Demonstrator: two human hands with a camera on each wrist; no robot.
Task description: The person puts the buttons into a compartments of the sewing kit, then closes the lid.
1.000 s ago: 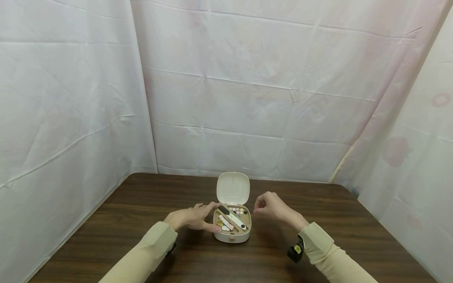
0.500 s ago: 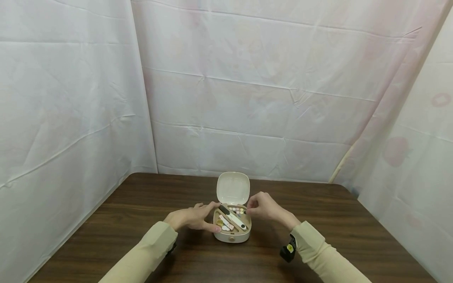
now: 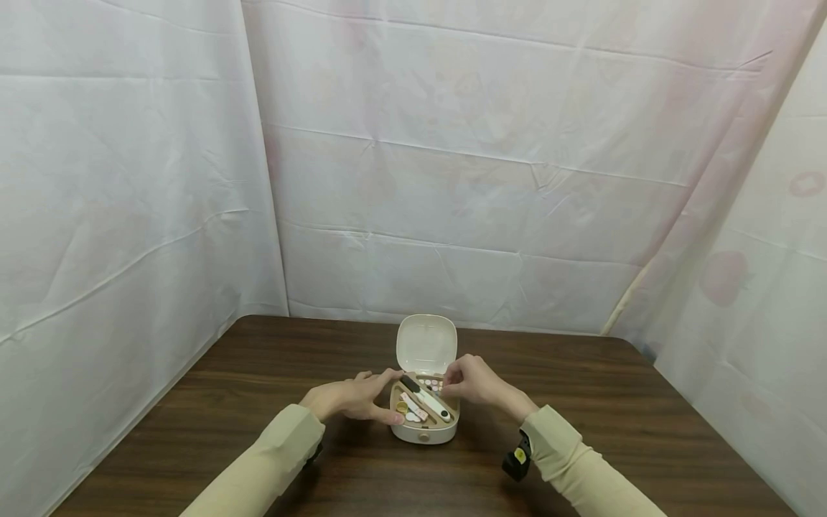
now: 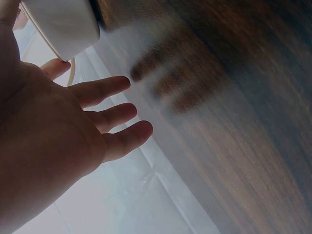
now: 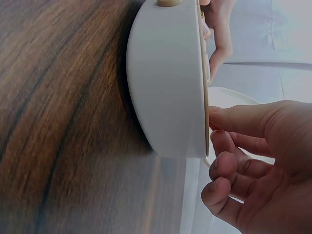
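The right hand (image 3: 474, 380) hangs over the back right corner of a small sewing kit box (image 3: 424, 426), its fingers curled and the thumb and forefinger drawn together at the rim; from the right wrist view the thumb lies against the box's upper edge, but whether the fingertips pinch anything inside cannot be told. The left hand (image 3: 352, 397) rests against the left wall of the box, fingers straight and relaxed, the thumb touching the near left side and the forefinger laid along the back rim, grasping nothing. The box is smooth cream plastic with rounded corners and a small tan round button on its front; it sits at the middle of the table, near the person. Its hinged lid (image 3: 426, 344), a rounded-square shell, stands upright at the back. Inside, a tan tray holds a long white tool with a dark end (image 3: 426, 398) lying diagonally, a cluster of small pastel round pieces (image 3: 431, 384) at the back, and pinkish items (image 3: 412, 408) at the front left. Beige long sleeves (image 3: 278, 454) cover both arms. The table (image 3: 646, 431) is dark wood-grain laminate, and creased white cloth (image 3: 452, 179) hangs behind and beside it.
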